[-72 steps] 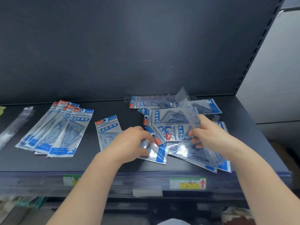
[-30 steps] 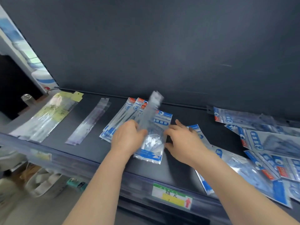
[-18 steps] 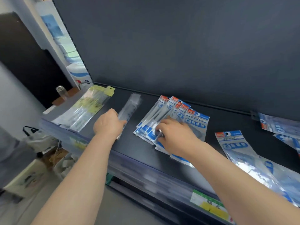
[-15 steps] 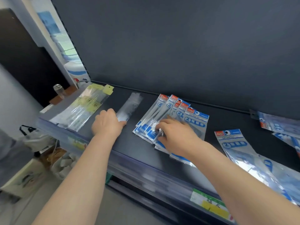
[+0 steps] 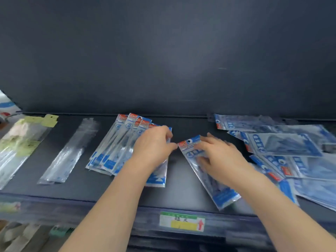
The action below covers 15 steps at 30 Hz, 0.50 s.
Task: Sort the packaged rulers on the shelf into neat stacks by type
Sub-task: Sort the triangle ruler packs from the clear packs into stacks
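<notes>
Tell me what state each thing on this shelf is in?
fanned stack: overlapping, not squared.
single blue pack: flat, tilted.
right pile: jumbled, unsorted.
clear ruler pack: flat, alone.
left hand: rests on fanned stack, grip unclear.
right hand: fingers spread, pressing single blue pack.

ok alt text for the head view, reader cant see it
On a dark shelf, the left hand rests on a fanned stack of blue-and-clear ruler packets and the right hand lies flat on a single blue-and-clear packet beside it. A loose heap of like packets lies at right, a long clear sleeve and yellow-green packets at left.
</notes>
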Each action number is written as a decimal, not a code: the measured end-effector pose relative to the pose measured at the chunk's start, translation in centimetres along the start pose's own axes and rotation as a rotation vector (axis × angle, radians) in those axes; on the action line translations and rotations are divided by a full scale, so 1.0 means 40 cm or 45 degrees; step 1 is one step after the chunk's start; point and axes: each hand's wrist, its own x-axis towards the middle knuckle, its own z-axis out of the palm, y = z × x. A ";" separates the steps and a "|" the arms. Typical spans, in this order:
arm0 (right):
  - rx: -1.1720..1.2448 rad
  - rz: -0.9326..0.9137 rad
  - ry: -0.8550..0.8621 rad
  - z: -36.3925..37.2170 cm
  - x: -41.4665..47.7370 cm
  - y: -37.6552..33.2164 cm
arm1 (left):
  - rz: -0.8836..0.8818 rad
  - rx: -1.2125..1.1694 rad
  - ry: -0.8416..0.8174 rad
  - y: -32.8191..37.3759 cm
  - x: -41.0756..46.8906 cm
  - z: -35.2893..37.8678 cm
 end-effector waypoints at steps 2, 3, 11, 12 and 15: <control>-0.001 0.147 0.035 -0.017 -0.055 0.083 | 0.131 0.101 -0.164 0.065 -0.009 0.032; -0.005 0.208 0.056 -0.026 -0.082 0.121 | 0.190 0.164 -0.250 0.094 -0.016 0.051; 0.042 0.389 0.095 -0.063 -0.198 0.314 | 0.375 0.289 -0.472 0.251 -0.020 0.147; 0.079 0.398 0.107 -0.067 -0.206 0.328 | 0.364 0.272 -0.474 0.265 -0.015 0.152; 0.109 0.385 0.130 -0.074 -0.225 0.368 | 0.312 0.192 -0.397 0.307 -0.008 0.167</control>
